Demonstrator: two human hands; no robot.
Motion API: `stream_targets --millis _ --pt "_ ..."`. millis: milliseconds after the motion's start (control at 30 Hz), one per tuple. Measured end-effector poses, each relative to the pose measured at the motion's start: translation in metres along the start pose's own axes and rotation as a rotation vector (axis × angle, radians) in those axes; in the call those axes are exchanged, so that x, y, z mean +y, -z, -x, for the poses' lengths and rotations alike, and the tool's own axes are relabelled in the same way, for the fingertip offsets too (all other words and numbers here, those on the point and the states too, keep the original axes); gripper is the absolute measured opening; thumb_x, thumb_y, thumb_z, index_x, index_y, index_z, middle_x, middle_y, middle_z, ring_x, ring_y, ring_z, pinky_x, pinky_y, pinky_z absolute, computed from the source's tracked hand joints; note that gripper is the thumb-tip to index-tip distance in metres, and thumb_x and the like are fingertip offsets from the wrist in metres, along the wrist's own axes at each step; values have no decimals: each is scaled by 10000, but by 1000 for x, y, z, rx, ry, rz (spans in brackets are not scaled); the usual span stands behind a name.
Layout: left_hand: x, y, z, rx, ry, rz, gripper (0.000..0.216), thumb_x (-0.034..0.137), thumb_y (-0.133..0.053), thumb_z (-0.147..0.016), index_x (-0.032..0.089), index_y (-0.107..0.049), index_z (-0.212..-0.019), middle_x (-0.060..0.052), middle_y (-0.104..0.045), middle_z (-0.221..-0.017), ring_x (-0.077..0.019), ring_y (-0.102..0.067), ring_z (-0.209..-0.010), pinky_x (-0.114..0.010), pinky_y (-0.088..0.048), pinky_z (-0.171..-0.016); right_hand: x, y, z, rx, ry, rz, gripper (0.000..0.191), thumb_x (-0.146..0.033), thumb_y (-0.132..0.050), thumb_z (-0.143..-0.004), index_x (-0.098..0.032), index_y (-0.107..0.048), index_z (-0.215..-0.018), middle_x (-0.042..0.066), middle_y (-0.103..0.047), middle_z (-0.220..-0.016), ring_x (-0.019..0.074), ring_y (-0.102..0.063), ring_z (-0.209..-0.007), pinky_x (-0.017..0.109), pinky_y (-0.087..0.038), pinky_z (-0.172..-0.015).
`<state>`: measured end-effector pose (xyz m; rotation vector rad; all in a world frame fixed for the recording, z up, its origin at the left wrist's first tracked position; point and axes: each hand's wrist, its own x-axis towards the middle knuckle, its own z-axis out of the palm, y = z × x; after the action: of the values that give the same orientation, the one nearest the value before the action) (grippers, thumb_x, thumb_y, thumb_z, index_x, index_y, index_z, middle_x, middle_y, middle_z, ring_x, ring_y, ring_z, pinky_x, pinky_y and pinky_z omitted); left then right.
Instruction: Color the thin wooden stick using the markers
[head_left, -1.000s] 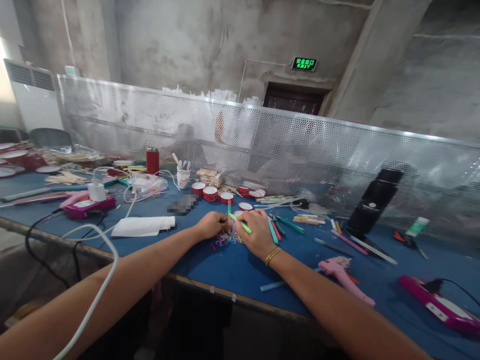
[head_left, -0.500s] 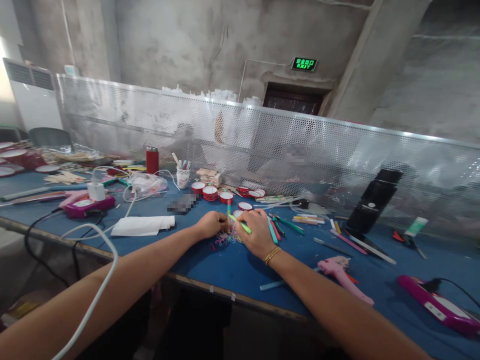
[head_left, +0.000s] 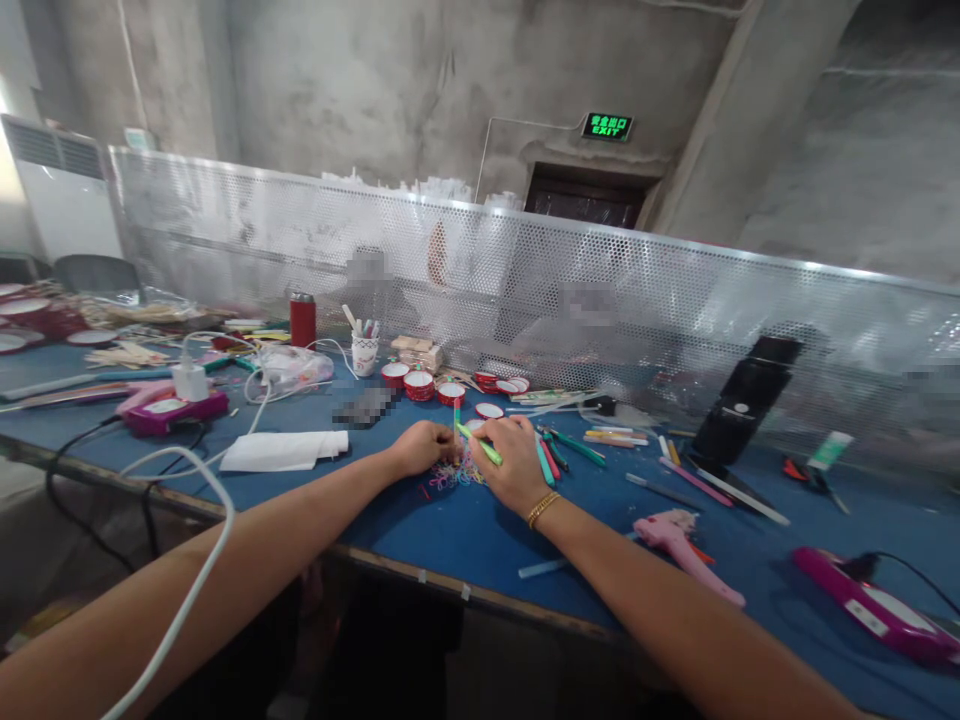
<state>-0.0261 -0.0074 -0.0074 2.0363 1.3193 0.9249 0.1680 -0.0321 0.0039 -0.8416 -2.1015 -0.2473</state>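
My left hand [head_left: 424,447] is closed around the lower end of a thin flat stick [head_left: 457,411], which stands upright and shows green on its upper part. In my right hand [head_left: 514,462], a bright green marker pen [head_left: 486,450] is pinched, its tip pointing left and at or close to the stick. Under both hands lies a loose heap of small coloured rubber bands [head_left: 450,480]. Fingers hide the stick's lower end and part of the heap. A gold bracelet [head_left: 542,510] circles my right wrist.
Red-and-white round pieces [head_left: 419,385] stand stacked behind my hands. Several markers [head_left: 544,462] lie right of them, with a pink glue gun [head_left: 679,540] and purple power strip [head_left: 870,605] further right. A folded white sheet [head_left: 285,451] lies left. A perforated metal screen [head_left: 645,300] borders the back.
Both hands keep almost the same place and grip. The marker's tip seems a little higher along the stick, and the view has shifted very slightly.
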Motion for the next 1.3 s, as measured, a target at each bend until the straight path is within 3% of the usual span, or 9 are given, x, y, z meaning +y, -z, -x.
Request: stream_targets --millis 1300 --pt "-1 1 0 -4 -10 9 325 439 -624 -749 144 -703 -638 -21 -673 -624 -136 -545 -586 -230 -400 -572 -2 2 -1 25 -9 6 135 -291 -498 -920 -233 -581 -831 6 -659 -814 178 -564 -847 362 -266 -959"
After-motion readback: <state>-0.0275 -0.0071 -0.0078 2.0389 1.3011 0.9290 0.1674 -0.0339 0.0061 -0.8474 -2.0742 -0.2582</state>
